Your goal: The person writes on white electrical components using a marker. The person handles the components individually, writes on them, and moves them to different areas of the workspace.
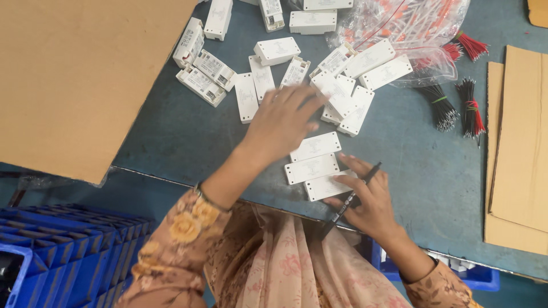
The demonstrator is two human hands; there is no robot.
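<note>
1. Head view, far left: a large brown cardboard sheet (pixel 85 80) covers the desk's left corner, with blue crates (pixel 63 251) below the near edge.
2. Left hand (pixel 282 122) reaches out flat, fingers loosely spread and holding nothing, over the white plastic boxes (pixel 268 74) scattered across the middle of the grey desk (pixel 171 137). Some boxes show pale labels with dark print; others are plain.
3. Three flat boxes (pixel 312 166) lie in a row by the near edge, between the hands.
4. Right hand (pixel 365 199) holds a black pen (pixel 349 202) between its fingers, fingertips resting on the nearest box.
5. These boxes look light, stiff and smooth, probably easiest pinched by the long sides.
6. Farther right: a clear bag of red-tipped parts (pixel 405 23) and bundled black and red wires (pixel 456 105), then more cardboard (pixel 519 142) at the right edge.
</note>
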